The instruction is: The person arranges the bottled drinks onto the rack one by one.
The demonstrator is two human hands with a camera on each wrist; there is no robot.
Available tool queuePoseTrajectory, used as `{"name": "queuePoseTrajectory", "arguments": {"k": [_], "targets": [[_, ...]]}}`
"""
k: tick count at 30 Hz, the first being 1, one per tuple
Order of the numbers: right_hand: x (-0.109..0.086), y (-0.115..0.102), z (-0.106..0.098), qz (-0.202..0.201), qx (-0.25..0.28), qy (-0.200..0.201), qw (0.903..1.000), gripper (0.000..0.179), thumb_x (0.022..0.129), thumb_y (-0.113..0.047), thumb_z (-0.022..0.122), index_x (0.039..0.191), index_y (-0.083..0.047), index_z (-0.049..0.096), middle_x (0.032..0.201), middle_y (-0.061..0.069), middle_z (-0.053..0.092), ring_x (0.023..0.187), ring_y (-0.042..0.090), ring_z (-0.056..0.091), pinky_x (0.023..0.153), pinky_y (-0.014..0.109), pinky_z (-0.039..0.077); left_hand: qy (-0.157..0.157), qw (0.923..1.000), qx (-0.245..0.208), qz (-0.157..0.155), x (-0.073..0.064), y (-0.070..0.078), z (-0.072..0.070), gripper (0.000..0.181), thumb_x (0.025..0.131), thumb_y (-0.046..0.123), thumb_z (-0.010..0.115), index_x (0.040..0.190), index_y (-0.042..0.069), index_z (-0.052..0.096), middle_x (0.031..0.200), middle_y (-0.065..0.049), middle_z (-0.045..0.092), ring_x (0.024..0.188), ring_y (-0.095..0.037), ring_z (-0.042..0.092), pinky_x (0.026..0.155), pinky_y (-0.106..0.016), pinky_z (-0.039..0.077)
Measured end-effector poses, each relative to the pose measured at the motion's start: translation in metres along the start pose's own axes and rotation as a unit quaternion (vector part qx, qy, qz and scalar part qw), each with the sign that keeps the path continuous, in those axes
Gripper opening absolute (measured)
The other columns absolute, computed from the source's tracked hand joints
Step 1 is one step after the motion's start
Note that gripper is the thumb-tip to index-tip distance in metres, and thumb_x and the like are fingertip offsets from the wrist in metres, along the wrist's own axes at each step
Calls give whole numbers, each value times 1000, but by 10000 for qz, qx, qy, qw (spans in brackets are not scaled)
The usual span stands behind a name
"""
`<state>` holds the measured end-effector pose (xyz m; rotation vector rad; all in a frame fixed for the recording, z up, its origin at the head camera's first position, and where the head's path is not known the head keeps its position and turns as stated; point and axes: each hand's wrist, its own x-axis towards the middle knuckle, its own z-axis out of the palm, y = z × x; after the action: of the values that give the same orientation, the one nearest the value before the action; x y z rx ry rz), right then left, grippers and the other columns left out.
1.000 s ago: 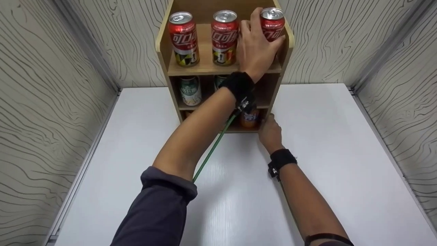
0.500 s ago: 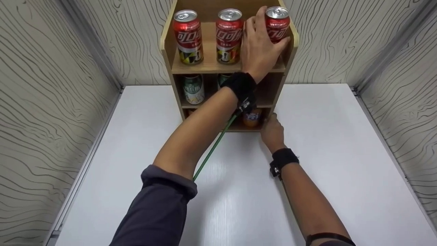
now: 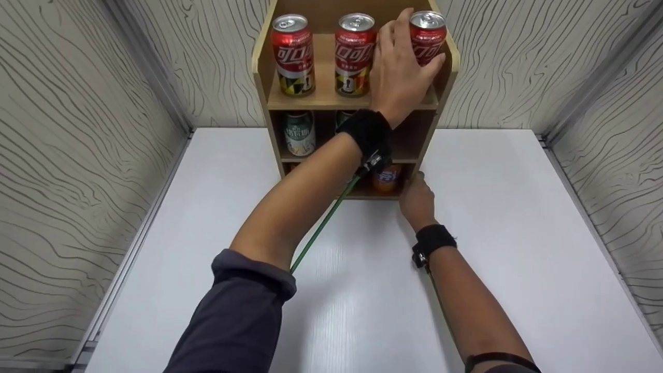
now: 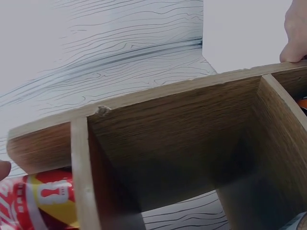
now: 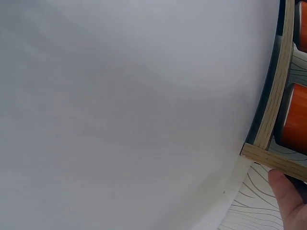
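Observation:
On the top tier of a small wooden shelf (image 3: 352, 103), my left hand (image 3: 401, 77) grips the rightmost red cola can (image 3: 428, 39), fingers along its left side and thumb across its front. That can stands upright close to the right side wall. A part of a red can (image 4: 53, 196) shows in the left wrist view, with a fingertip (image 4: 4, 168) beside it. My right hand (image 3: 417, 202) is low at the shelf's right side wall. In the right wrist view one digit (image 5: 283, 194) of it touches the wall's outer face; its other fingers are hidden.
Two more cola cans, a left one (image 3: 293, 57) and a middle one (image 3: 355, 57), stand on the top tier. Green cans (image 3: 300, 133) are on the middle tier, orange cans (image 3: 386, 178) at the bottom. The shelf stands on a white table (image 3: 497, 207) between patterned walls (image 3: 518, 62).
The head view has shifted slightly, so the shelf and cans appear a little farther right. Both hands keep their places at the can and the side wall.

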<state>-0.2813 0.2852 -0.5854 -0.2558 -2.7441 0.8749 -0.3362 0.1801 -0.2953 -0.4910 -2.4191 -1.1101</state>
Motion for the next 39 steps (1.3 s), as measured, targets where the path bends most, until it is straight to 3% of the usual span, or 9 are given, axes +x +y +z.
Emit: {"name": "queuePoseTrajectory", "arguments": {"k": [13,17,25,32,39], "targets": [[0,2,0,75,141,-34,9999,35,110,-14,41,131,13,48,110,35,69,97,50,73,78,58,60,118,9993,-209,289,-10,5,-13,79,97,42,74,159,9,37,154,-10,48,144,-20,51,116,-20,41],[-1,1,-1,157,245,-155,9995,36,111,-14,40,133,13,46,115,36,68,102,50,72,80,58,60,333,9974,-330,544,-17,2,-18,78,96,39,76,156,6,39,152,-13,50,144,-23,52,119,-23,40],[-1,-1,-2,120,239,-174,9995,35,111,-14,38,132,12,47,113,33,69,98,47,73,77,55,60,474,9931,-570,904,-37,-3,-37,77,95,39,78,153,3,42,152,-15,48,141,-23,52,111,-20,43],[1,-1,-2,192,207,-155,9995,34,111,-15,38,131,11,47,110,32,69,98,48,72,78,56,59,570,9883,-858,1129,-59,-15,-52,78,95,35,79,152,-2,42,153,-20,46,144,-27,49,120,-20,35],[2,-1,0,295,241,-205,9991,37,112,-17,38,134,12,46,114,34,69,102,50,71,82,58,58,873,9799,-1150,1374,-84,-29,-60,76,93,31,81,148,-5,43,149,-24,49,137,-30,54,117,-23,42]]}}
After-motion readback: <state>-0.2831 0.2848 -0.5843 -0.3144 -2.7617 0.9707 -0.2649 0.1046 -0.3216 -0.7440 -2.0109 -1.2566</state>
